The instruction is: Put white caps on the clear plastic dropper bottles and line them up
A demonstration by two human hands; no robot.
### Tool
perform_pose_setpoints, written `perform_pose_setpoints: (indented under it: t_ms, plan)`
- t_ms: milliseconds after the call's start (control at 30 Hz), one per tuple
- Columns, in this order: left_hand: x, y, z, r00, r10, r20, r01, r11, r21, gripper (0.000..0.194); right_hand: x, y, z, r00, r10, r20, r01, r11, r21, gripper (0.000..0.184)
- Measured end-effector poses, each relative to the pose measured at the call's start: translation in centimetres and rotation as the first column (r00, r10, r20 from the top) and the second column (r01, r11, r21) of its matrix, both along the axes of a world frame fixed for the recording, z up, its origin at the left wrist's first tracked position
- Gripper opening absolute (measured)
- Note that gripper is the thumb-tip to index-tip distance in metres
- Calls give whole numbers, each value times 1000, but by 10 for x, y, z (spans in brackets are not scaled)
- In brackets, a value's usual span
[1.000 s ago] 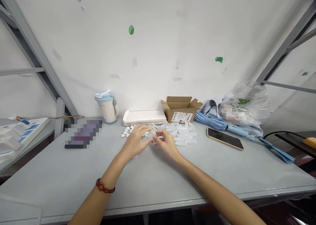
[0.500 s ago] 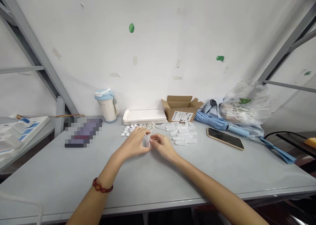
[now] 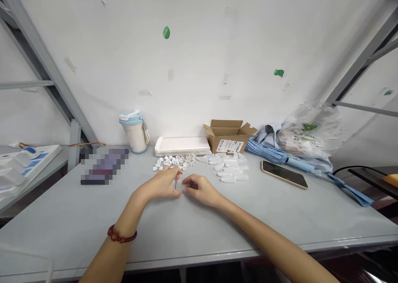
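A small translucent plastic bottle is upright between the fingertips and thumb of my left hand, which is closed on it and partly covers it. My right hand is just to the right, its fingers curled and thumb apart, tips close beside the bottle; I see nothing held in it. Behind my left hand lie several small white caps. Small off-white pieces sit in a heap beside them. To the right, more translucent bottles lie on their sides on the grey table.
Along the wall stand a cream and blue tumbler, a stack of white trays and an open cardboard box. A folded blue umbrella, a plastic bag and a phone lie right. A pixelated object lies left.
Both hands and the bottle have shifted a little left and nearer to me. My right fingertips have drawn slightly apart from each other beside the bottle.
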State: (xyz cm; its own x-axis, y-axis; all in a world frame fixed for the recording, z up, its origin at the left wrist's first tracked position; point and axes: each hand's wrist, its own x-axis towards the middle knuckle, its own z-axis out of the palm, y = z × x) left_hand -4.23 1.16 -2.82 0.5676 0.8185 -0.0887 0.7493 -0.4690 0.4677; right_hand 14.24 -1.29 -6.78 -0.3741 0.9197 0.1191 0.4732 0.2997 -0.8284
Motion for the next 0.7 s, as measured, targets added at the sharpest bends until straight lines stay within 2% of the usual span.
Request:
perform_pose_setpoints:
  t_ms: [133, 500, 700]
  plan:
    - [-1, 1, 1, 1000, -2, 8, 2, 1000, -13, 53, 0, 0, 0, 1000, 11, -2, -11, 1000, -28, 29]
    - [-2, -1, 3, 999, 23, 27, -20, 996, -85, 51, 0, -1, 2, 999, 48, 25, -49, 998, 40, 21]
    - [-5, 1, 1, 1000, 1, 26, 1, 996, -93, 59, 0, 0, -2, 997, 77, 33, -79, 993, 92, 18]
